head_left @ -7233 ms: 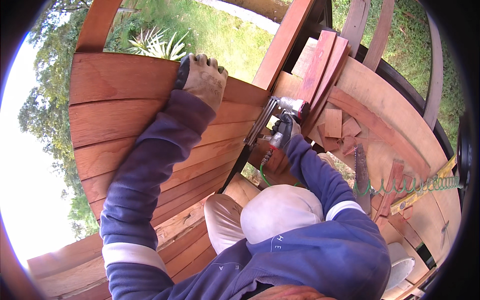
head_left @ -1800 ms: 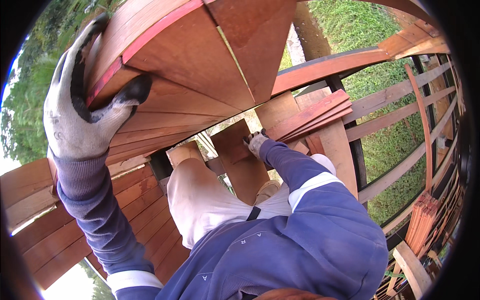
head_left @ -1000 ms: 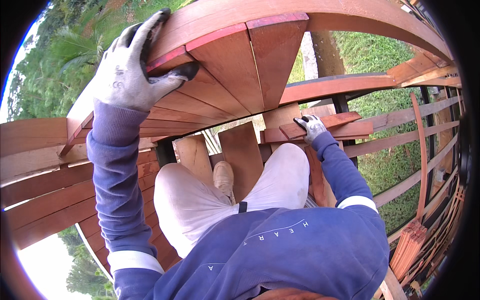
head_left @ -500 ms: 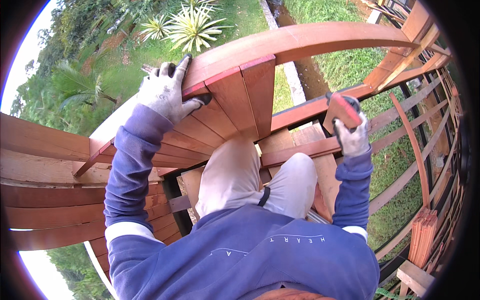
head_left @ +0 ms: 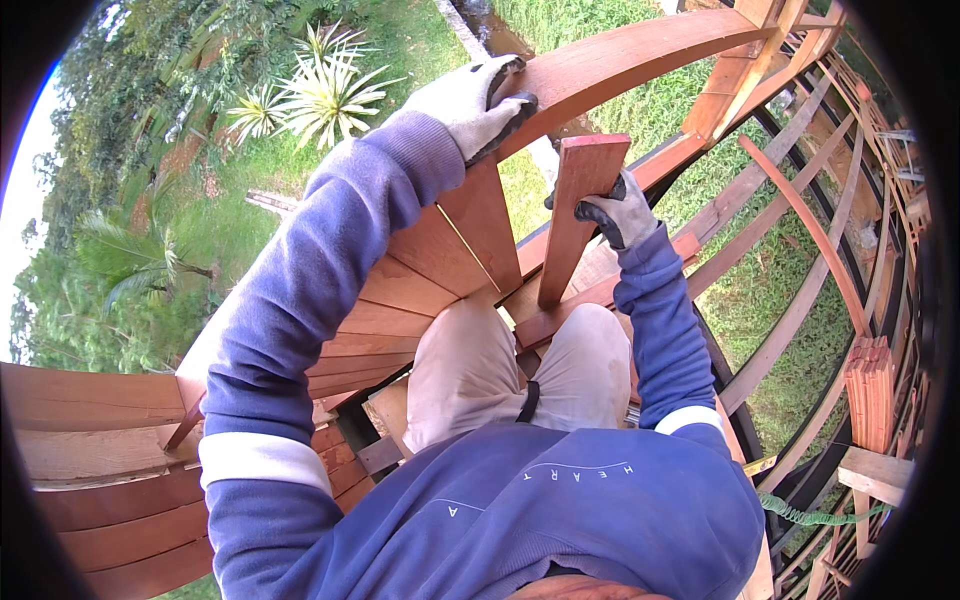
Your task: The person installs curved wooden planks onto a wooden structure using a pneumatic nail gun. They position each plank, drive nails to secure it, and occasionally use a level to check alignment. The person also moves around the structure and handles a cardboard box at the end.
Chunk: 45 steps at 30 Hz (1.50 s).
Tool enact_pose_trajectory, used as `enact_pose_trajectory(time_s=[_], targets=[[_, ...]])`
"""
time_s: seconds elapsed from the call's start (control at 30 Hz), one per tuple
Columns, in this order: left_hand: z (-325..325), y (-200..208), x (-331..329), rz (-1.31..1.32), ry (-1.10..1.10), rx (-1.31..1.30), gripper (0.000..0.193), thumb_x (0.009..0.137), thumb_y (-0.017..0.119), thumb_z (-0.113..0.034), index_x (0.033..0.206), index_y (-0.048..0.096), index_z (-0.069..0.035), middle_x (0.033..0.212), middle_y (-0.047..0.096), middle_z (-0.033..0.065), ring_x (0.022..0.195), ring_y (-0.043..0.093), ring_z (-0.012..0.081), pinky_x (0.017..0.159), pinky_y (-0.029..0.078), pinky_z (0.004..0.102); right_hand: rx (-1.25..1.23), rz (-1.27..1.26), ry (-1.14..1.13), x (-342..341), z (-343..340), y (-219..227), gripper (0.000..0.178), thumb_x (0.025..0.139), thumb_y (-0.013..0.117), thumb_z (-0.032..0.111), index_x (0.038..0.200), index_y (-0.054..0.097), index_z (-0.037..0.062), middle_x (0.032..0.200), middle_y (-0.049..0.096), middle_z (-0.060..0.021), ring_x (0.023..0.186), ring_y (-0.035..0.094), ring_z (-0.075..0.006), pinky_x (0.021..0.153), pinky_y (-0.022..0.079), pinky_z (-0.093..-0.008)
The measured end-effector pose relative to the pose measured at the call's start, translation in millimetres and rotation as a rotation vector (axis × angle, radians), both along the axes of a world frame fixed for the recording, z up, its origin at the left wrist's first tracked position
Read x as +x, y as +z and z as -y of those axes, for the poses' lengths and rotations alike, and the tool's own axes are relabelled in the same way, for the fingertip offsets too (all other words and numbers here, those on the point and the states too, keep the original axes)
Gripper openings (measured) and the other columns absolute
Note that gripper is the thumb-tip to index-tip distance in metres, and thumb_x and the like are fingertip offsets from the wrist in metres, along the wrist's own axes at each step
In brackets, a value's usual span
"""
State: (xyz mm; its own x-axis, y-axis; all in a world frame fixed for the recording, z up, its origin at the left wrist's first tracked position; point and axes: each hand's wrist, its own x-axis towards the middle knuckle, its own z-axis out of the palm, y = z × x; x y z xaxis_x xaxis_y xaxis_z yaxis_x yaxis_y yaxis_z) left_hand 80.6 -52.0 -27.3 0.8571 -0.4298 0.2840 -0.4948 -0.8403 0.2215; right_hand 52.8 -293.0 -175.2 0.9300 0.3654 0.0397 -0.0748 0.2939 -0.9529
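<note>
My left hand point(head_left: 472, 108), in a grey glove with dark fingertips, is closed over the edge of a curved wooden rail point(head_left: 640, 62). Below it, a fan of reddish wooden slats point(head_left: 405, 285) runs from the rail down toward my knees. My right hand point(head_left: 622, 212), gloved too, grips a loose wooden board point(head_left: 578, 195) by its right edge. The board stands nearly upright, a gap away from the rightmost slat point(head_left: 482, 215). Its lower end comes down near a horizontal wooden piece by my knees; I cannot tell if they touch.
Long curved wooden strips point(head_left: 765, 225) and dark metal framing spread out on the right. A bundle of reddish sticks point(head_left: 868, 395) stands there, above a green coiled hose point(head_left: 810, 518). Horizontal planks point(head_left: 120, 535) lie at lower left. Grass and a spiky plant point(head_left: 330, 95) show beyond the rail.
My right hand has swung the board leftward and turned it, so its long face now shows beside the slats. My left hand has slid right along the rail. The view has shifted.
</note>
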Motion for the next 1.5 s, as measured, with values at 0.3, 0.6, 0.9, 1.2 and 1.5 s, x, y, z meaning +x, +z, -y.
enact_pose_trajectory(time_s=[0.3,0.6,0.9,1.2,1.5], targets=[[-0.5,16.1,-2.1,-0.094,0.015,-0.130,0.052,0.083,0.061,-0.032,0.126,0.052,-0.004,0.113,0.062,0.0219,0.104,0.060,0.0357,0.090,0.046,0.0383,-0.103,0.181,-0.098,-7.4,-15.6,-33.9,0.042,0.083,0.065,0.002,0.123,0.049,-0.0022,0.111,0.062,-0.0087,0.103,0.057,-0.0145,0.089,0.047,-0.0293],[-2.9,13.5,-1.6,-0.090,-0.012,-0.175,0.057,0.083,0.061,-0.040,0.125,0.053,-0.001,0.112,0.062,0.0220,0.104,0.061,0.0344,0.090,0.046,0.0368,0.305,0.062,-0.328,0.1,-31.0,-32.2,0.023,0.088,0.049,0.006,0.106,0.060,-0.0048,0.094,0.062,-0.0074,0.076,0.058,-0.0119,0.069,0.048,-0.0248],[-4.5,18.9,-0.3,-0.207,-0.006,-0.232,0.065,0.081,0.064,-0.045,0.127,0.052,0.000,0.111,0.063,0.0197,0.101,0.063,0.0263,0.087,0.048,0.0338,0.055,0.364,-0.348,12.7,-74.9,-62.6,0.028,0.084,0.051,-0.004,0.111,0.058,-0.0038,0.088,0.064,-0.0057,0.073,0.059,-0.0103,0.065,0.048,-0.0229],[-14.7,8.2,16.7,-0.340,-0.106,-0.318,0.060,0.082,0.065,-0.040,0.128,0.053,-0.003,0.116,0.060,0.0162,0.102,0.060,0.0252,0.090,0.047,0.0322,0.184,0.116,-0.234,19.4,-72.3,-58.0,0.028,0.084,0.053,-0.004,0.111,0.057,-0.0035,0.090,0.064,-0.0063,0.076,0.061,-0.0115,0.066,0.049,-0.0240],[-28.1,-0.6,38.2,-0.677,-0.146,-0.397,0.085,0.072,0.076,-0.046,0.137,0.043,-0.001,0.127,0.054,0.0139,0.118,0.050,0.0234,0.103,0.034,0.0304,0.250,-0.021,-0.243,24.7,-77.4,-79.8,0.034,0.081,0.061,-0.003,0.115,0.057,-0.0025,0.091,0.064,-0.0068,0.075,0.062,-0.0135,0.064,0.051,-0.0256]])
